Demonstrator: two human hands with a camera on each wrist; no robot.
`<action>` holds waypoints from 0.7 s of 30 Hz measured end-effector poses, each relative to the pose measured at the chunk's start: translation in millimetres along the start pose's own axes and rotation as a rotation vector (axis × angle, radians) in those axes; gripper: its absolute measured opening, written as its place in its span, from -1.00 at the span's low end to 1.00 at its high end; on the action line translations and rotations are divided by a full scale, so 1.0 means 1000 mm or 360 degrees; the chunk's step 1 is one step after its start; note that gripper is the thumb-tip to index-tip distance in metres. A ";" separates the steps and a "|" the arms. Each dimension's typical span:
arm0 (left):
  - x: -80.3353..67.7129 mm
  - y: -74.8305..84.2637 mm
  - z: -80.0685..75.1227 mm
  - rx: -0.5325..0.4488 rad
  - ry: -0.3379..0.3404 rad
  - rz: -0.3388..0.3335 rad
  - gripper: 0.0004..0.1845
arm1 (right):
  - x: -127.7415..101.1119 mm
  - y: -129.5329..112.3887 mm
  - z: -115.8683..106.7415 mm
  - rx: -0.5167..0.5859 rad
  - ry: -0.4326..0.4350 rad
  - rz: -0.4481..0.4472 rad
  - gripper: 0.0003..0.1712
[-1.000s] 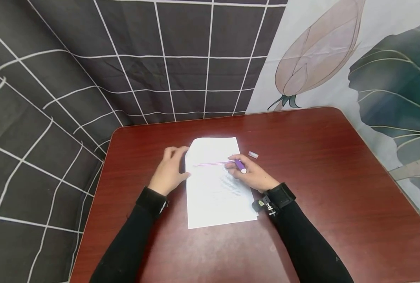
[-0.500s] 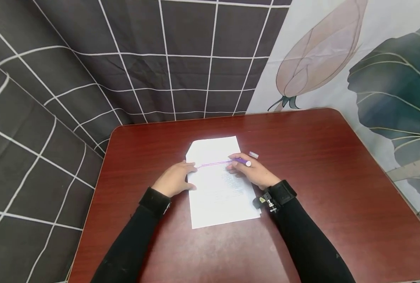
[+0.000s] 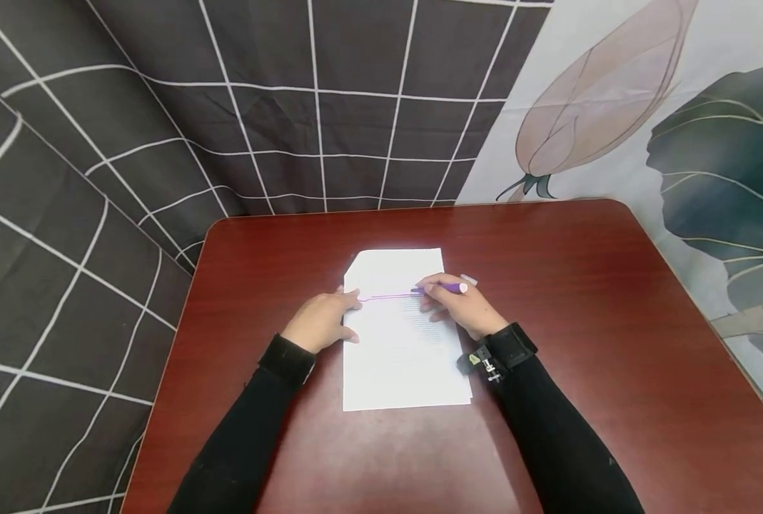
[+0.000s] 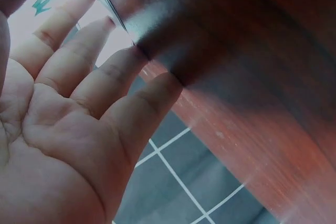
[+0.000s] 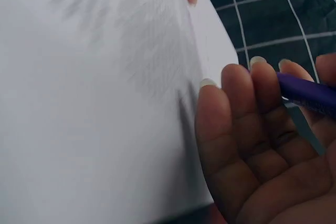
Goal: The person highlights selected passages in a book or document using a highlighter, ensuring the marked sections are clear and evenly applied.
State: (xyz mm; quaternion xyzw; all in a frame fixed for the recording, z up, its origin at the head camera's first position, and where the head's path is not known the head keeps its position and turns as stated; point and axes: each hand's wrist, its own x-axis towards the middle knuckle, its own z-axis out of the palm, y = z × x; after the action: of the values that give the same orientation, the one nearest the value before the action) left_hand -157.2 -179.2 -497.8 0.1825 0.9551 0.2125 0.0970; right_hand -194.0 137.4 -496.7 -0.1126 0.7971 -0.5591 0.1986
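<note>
White sheets of paper (image 3: 400, 364) with printed lines lie on the table in the head view, a purple line (image 3: 387, 296) running across their upper part. My right hand (image 3: 461, 307) pinches a purple marker (image 3: 455, 288), whose tip is right at the line's right end. Seen from the right wrist, the marker (image 5: 310, 94) passes between thumb and fingers, and the other fingers curl loosely beside the paper (image 5: 105, 145). My left hand (image 3: 320, 319) rests at the paper's left edge, fingertips at the line's left end. Its fingers (image 4: 94, 72) look nearly straight in the left wrist view.
A small pale cap (image 3: 468, 280) lies just behind my right hand, partly hidden by it. The reddish-brown table (image 3: 612, 343) reaches a dark gridded cloth (image 3: 349, 121) at the back and left. A floral cloth (image 3: 612, 128) hangs at the right.
My left hand has come nearer and onto the paper's left edge. The marker in my right hand has swung from pointing back toward me to lying more sideways, its end to the right.
</note>
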 end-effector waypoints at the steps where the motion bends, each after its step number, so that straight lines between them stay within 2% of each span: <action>1: 0.001 0.000 0.000 0.0007 0.0000 0.0013 -0.30 | 0.003 -0.004 0.002 0.0019 0.0001 0.0001 -0.59; 2: 0.004 -0.006 0.006 0.0023 0.0012 0.0027 -0.30 | 0.006 -0.008 0.005 0.0037 -0.0002 0.0016 -0.59; 7: 0.002 -0.008 0.006 0.0059 0.0020 -0.0041 -0.29 | 0.033 -0.025 0.033 0.0240 -0.0067 0.0068 -0.64; 8: 0.003 -0.010 0.009 0.0079 0.0037 -0.0029 -0.28 | 0.037 -0.026 0.039 0.0283 -0.0055 0.0090 -0.67; 10: 0.002 -0.005 0.006 0.0087 0.0039 -0.0012 -0.28 | 0.045 -0.025 0.050 0.0345 0.0002 0.0112 -0.74; 13: 0.002 -0.001 0.004 0.0120 0.0050 0.0027 -0.30 | 0.051 -0.024 0.061 0.0268 0.0138 0.0119 -0.88; 17: -0.001 0.009 -0.004 0.0132 0.0041 0.0024 -0.35 | 0.053 -0.022 0.067 0.0104 0.0267 0.0107 -0.83; 21: -0.001 0.008 -0.003 0.0166 0.0073 0.0053 -0.35 | 0.051 -0.021 0.069 0.0199 0.0262 0.0117 -0.80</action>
State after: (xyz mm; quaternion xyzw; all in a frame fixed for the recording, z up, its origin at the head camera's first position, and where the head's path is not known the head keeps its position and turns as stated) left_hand -155.0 -174.2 -491.5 0.1984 0.9636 0.1681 0.0620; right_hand -210.2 51.5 -507.4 -0.0244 0.7779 -0.6073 0.1594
